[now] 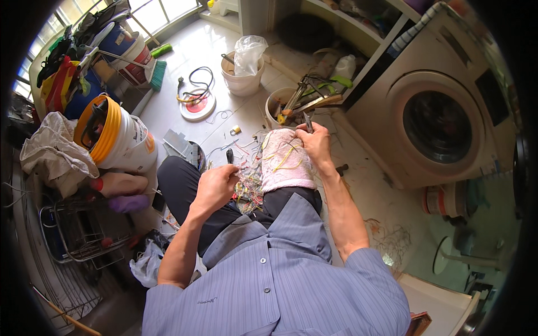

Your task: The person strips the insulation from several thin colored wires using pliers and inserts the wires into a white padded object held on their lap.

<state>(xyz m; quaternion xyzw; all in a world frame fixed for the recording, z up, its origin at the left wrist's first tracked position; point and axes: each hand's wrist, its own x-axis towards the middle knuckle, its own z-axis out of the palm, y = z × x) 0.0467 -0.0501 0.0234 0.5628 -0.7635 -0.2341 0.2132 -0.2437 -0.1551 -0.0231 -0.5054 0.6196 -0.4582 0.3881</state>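
Observation:
My left hand (217,186) is closed in a pinch above a tangle of loose coloured wires (250,187) on the floor between my legs. What its fingertips hold is too small to make out. My right hand (315,141) grips a pair of pliers (307,121), jaws pointing away from me, beside my right knee. A pink towel (286,175) covers that knee, with yellow wire strands (283,158) lying across it. Just beyond my left fingers is a small black-handled object (230,155); I cannot tell its kind.
A bucket of tools (276,105) stands beyond my right knee, and a white bucket with a plastic bag (244,84) farther off. A washing machine (386,134) is at right. Left are a yellow-rimmed bucket (126,143) and a wire rack (84,229). A hose (204,84) lies ahead.

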